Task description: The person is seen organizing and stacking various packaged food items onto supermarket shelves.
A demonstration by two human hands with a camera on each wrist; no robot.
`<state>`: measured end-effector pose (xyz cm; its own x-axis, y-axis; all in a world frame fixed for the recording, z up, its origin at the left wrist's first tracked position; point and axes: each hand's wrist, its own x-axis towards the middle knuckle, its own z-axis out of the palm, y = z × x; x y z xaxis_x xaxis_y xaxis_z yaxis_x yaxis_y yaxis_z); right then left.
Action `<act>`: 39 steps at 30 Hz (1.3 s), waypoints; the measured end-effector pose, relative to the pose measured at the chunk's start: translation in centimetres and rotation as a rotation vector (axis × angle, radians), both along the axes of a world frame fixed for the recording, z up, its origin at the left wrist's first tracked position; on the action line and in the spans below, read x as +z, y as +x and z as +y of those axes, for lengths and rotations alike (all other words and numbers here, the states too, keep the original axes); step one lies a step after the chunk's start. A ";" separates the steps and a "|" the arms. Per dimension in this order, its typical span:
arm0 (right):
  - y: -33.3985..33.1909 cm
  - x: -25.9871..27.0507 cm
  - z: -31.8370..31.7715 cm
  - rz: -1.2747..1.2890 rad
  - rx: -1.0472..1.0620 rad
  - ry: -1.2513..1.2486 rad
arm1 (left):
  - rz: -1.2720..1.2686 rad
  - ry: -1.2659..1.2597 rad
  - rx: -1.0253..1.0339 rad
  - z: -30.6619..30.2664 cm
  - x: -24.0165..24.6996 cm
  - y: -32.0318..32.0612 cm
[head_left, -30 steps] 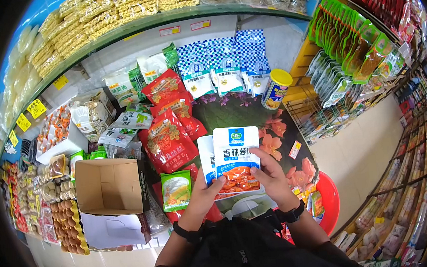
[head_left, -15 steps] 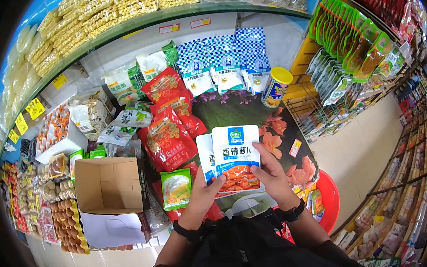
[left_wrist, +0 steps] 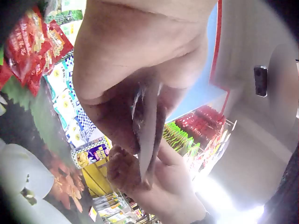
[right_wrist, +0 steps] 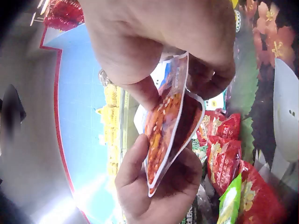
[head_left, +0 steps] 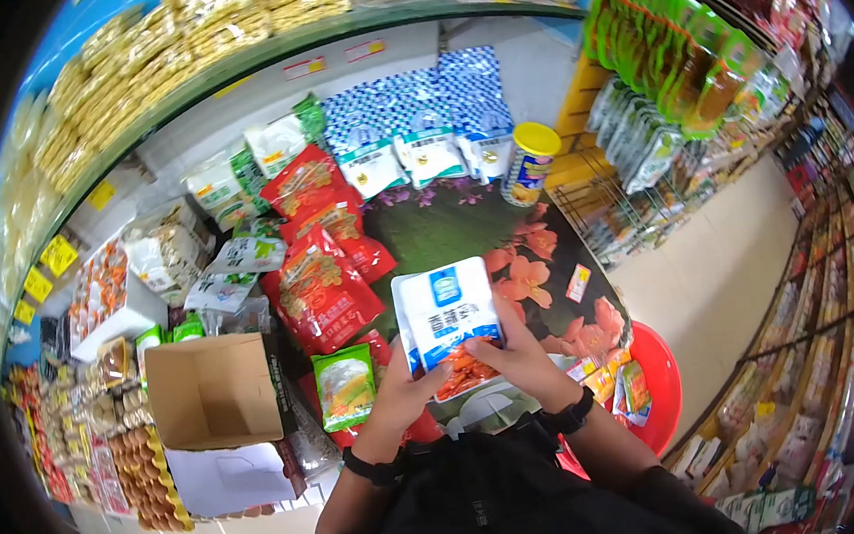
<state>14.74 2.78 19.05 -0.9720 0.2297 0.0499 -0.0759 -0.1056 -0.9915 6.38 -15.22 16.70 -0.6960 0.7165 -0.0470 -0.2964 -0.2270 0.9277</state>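
Two white-and-blue packets of spicy radish, the front packet (head_left: 455, 310) almost covering the rear packet (head_left: 402, 311), are held upright over the table near my body. My left hand (head_left: 404, 394) grips their lower left side, thumb across the front. At the lower right, my right hand (head_left: 530, 361) pinches them, its thumb pressed on the printed radish picture. In the right wrist view the packets stand edge-on, the front one (right_wrist: 163, 135) bulging with a gap to the other (right_wrist: 194, 119). Their edges show as a thin pale strip in the left wrist view.
Red packets (head_left: 323, 285), a green-and-white packet (head_left: 346, 386) and an open cardboard box (head_left: 211, 389) lie on the left. Blue-checked bags (head_left: 428, 151) and a yellow-lidded can (head_left: 529, 164) stand behind. A red tub (head_left: 665, 389) is at the right, below hanging packets (head_left: 676, 52).
The head view has shifted a little, moving the scene left. The front packet has slid over the rear one, so less of the rear shows. My right thumb has moved across the front.
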 end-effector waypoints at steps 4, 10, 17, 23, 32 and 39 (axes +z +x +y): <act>0.5 -2.0 0.3 0.083 -0.083 0.206 | 0.071 -0.059 -0.074 1.7 -1.2 -0.8; 10.6 -11.4 13.3 0.039 -0.922 0.680 | -0.069 -0.146 -0.119 2.5 -7.9 -3.1; 34.5 -38.1 20.3 -0.652 -1.294 -0.152 | -0.160 -0.282 -0.150 4.1 -10.9 -3.9; 37.1 -48.2 8.1 -1.187 -0.810 -0.180 | -0.184 -0.388 -0.150 4.5 -12.3 -4.5; 36.5 -53.2 6.5 -1.341 -0.880 0.704 | -0.177 -0.516 -0.113 5.3 -11.9 -4.6; 37.7 -53.1 11.6 -1.621 -0.780 0.946 | -0.222 -0.552 -0.172 5.0 -12.7 -5.7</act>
<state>52.39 14.43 -34.00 0.0357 0.9656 -0.2576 0.9944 -0.0086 0.1053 0.64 -10.20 3.99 -0.5036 0.6462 -0.5735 -0.4855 0.3374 0.8065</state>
